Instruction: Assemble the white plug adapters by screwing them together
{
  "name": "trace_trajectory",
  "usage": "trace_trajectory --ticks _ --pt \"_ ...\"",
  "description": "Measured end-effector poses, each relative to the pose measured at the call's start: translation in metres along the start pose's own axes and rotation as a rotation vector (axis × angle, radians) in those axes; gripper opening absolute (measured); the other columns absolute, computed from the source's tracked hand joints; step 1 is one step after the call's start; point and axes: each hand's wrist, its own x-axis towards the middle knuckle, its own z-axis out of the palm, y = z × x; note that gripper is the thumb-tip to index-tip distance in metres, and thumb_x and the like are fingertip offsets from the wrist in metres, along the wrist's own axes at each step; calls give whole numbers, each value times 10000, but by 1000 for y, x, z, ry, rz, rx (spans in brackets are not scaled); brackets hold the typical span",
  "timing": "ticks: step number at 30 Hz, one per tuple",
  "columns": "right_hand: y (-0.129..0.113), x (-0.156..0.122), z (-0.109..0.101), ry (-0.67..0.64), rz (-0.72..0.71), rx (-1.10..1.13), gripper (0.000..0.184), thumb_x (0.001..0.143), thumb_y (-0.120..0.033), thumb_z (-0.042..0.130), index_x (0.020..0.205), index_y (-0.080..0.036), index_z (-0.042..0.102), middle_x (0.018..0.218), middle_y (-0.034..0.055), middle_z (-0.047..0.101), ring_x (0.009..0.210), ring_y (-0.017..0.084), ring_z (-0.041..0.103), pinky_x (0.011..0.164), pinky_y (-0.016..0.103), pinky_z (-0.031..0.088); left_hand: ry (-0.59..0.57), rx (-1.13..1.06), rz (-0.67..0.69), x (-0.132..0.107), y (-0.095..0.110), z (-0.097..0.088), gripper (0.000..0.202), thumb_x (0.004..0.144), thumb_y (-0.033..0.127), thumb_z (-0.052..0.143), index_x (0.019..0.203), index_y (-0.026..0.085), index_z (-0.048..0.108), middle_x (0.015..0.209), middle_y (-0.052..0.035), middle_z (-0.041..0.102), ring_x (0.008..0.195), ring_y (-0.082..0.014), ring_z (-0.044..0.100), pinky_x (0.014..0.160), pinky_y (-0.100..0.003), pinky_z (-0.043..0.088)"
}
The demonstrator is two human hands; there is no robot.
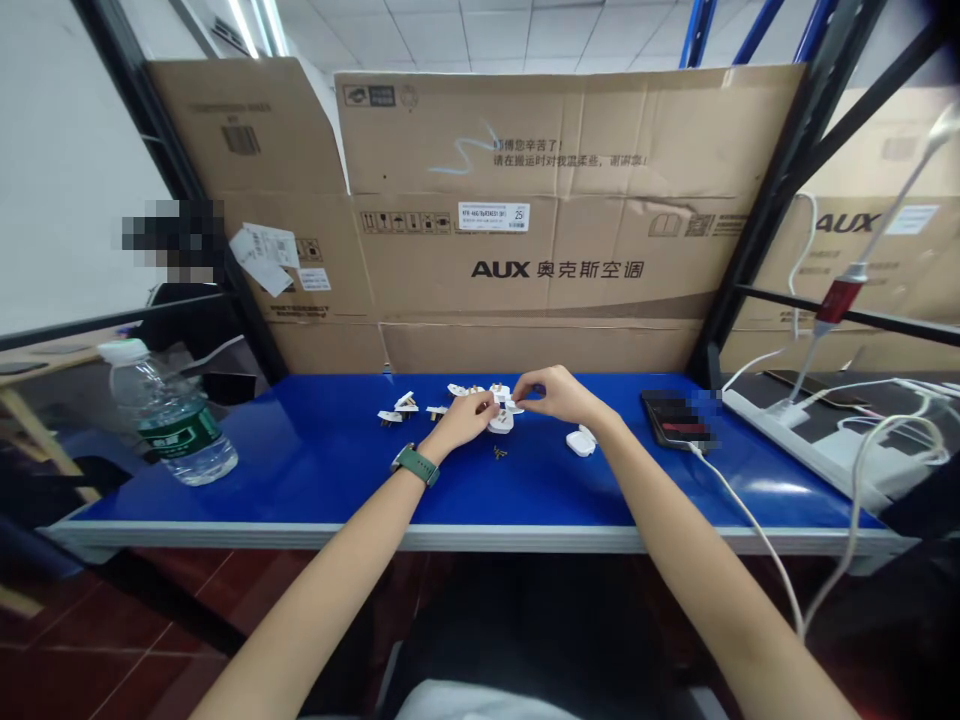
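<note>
My left hand, wearing a watch with a green strap, has its thumb and fingers closed at a small white plug part. Opposite it, my right hand pinches the right edge of the same white cluster; its fingertips partly hide what they grip. Under the fingers lies another white plug piece on the blue tabletop. A few small brass screws lie just in front. Several white plug halves with brass pins are scattered left of my hands. White plug covers rest below my right wrist.
A water bottle stands at the left edge of the blue table. A phone with a white cable lies at right, near a white power strip. Cardboard walls the back. A person sits beyond the left frame post.
</note>
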Motion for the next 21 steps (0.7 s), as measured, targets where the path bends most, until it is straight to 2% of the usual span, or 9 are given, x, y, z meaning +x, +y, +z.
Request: trace_trajectory --ticks 6,12,14,21 --pt "2 -3 1 -5 68 -134 148 831 -122 673 894 -198 783 874 36 789 821 183 712 775 255 491 -12 19 -37 -5 6 5 256 1003 331 478 836 203 623 784 -24 668 758 -197 597 691 -284 388" --pt "-10 -5 5 -26 145 -239 205 862 -117 647 988 -232 761 967 38 790 881 198 714 751 252 468 -62 166 -139 -2 31 7 241 1010 266 447 1064 226 679 978 -90 757 916 -269 695 691 -303 405" --pt "-12 -5 5 -25 161 -244 221 879 -122 648 1031 -239 757 1003 41 788 895 199 713 758 253 467 -89 190 -150 -1 38 7 236 1002 247 458 1078 227 681 1010 -96 767 929 -274 705 700 -306 413" --pt "-15 -5 9 -5 232 -309 133 981 -221 621 1001 -222 753 975 66 755 878 196 696 743 260 457 -112 239 -156 -7 40 10 248 1041 297 425 1039 234 665 890 -84 770 821 -286 726 652 -317 371"
